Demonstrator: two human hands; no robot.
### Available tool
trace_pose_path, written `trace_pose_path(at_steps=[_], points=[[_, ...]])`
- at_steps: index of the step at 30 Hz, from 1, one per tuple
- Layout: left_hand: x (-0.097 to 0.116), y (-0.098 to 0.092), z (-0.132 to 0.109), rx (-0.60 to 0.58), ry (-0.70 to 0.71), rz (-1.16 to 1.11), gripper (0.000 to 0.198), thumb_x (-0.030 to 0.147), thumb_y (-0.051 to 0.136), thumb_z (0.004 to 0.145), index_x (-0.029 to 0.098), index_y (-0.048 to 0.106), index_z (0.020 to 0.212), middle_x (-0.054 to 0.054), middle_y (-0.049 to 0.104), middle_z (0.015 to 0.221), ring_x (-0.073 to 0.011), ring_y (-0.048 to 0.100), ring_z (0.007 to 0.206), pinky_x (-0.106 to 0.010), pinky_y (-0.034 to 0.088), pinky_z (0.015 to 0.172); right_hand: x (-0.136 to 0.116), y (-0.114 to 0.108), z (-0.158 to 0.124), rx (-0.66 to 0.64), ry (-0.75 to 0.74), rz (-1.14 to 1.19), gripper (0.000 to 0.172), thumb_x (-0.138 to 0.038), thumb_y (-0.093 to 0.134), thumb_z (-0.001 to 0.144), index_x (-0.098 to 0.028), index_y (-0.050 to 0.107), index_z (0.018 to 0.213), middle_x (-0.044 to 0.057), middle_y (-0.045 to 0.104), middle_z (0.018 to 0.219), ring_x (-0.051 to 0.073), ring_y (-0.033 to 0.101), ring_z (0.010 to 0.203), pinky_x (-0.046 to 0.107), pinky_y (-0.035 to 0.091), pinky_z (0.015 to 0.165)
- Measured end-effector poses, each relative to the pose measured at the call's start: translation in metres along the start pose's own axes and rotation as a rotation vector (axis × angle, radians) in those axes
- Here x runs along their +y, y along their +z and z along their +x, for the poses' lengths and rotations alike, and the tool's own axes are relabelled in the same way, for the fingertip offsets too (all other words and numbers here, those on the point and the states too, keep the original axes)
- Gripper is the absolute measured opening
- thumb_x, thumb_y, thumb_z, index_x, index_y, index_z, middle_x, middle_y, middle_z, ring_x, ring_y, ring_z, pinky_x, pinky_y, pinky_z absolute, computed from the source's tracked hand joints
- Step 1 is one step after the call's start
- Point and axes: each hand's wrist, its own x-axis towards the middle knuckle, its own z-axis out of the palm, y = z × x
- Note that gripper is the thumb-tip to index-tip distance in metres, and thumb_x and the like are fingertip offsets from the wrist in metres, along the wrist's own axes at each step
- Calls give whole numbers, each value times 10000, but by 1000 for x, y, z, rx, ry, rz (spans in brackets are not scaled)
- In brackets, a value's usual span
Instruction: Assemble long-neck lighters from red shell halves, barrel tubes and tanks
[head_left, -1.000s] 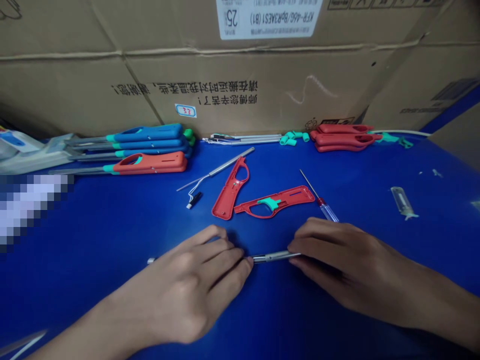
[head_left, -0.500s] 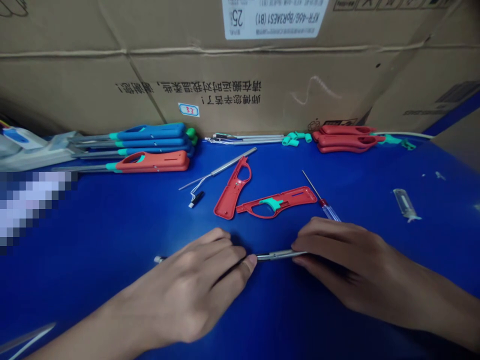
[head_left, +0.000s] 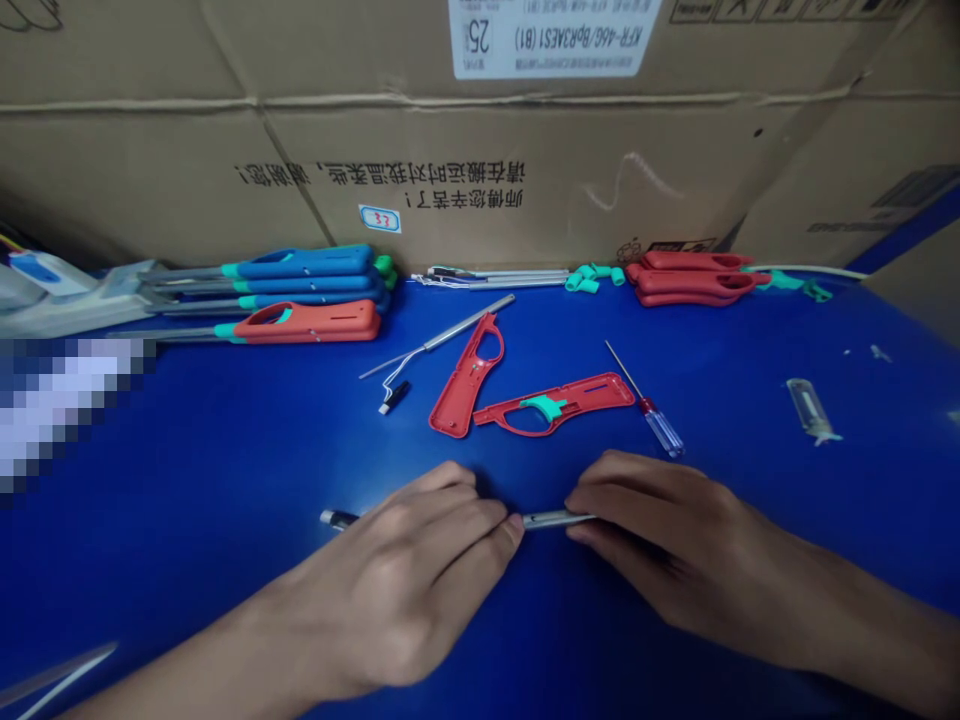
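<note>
My left hand (head_left: 427, 560) is closed, its thumb and fingers pinching the left end of a slim metal lighter tube (head_left: 553, 519). From behind that hand pokes a black igniter (head_left: 341, 519) with a white tip; how it joins the tube is hidden. My right hand (head_left: 675, 550) pinches the tube's other end between thumb and fingers. Beyond the hands lie two red lighter handle halves (head_left: 454, 405), the right one bearing a green trigger (head_left: 546, 406). A screwdriver (head_left: 660, 425) with a clear handle rests just past my right hand.
Another metal tube (head_left: 457, 328) with a thin rod and wired igniter lies farther back. Assembled lighters (head_left: 307, 322) are stacked at left. Several green parts (head_left: 592, 278) and red handles (head_left: 690, 280) line the cardboard box (head_left: 450, 140). A clear fuel tank (head_left: 811, 410) is at right.
My hands have come closer together, the right one shifting left. A shorter stretch of tube shows between them, and its dark section beside my left thumb is now covered.
</note>
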Motion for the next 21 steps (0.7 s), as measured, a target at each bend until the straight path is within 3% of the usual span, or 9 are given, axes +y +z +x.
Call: trace_pose_path(at_steps=[4, 10, 16, 21], points=[[-6, 5, -11, -15, 7, 6, 166, 54, 530, 920, 79, 653, 1028, -84, 712, 894, -168, 631, 745, -354, 519, 738, 3, -2, 0, -10, 6, -2, 95, -191, 504, 968, -201, 586, 1015, 21, 620, 926, 131, 591, 817, 257, 479, 725], [-15, -1, -25, -9, 32, 140, 178, 107, 619, 895, 136, 666, 1065, -54, 725, 1033, -164, 665, 853, -414, 468, 953, 11, -10, -2, -14, 20, 13, 95, -193, 519, 963, -219, 594, 1015, 6, 610, 911, 114, 584, 797, 241, 467, 708], [-16, -14, -16, 1, 59, 147, 165, 84, 619, 884, 125, 684, 1029, -77, 739, 971, -158, 683, 789, -386, 514, 877, 12, -20, -1, 23, -1, 3, 106, -169, 556, 940, -220, 596, 1024, 2, 610, 913, 101, 593, 787, 223, 473, 702], [-16, -15, -11, 68, 56, 37, 132, 80, 612, 888, 116, 681, 994, -57, 746, 929, -142, 693, 820, -338, 516, 921, 10, -24, 0, 16, -21, -20, 108, -161, 558, 938, -214, 599, 1023, 7, 614, 919, 108, 597, 805, 234, 468, 699]])
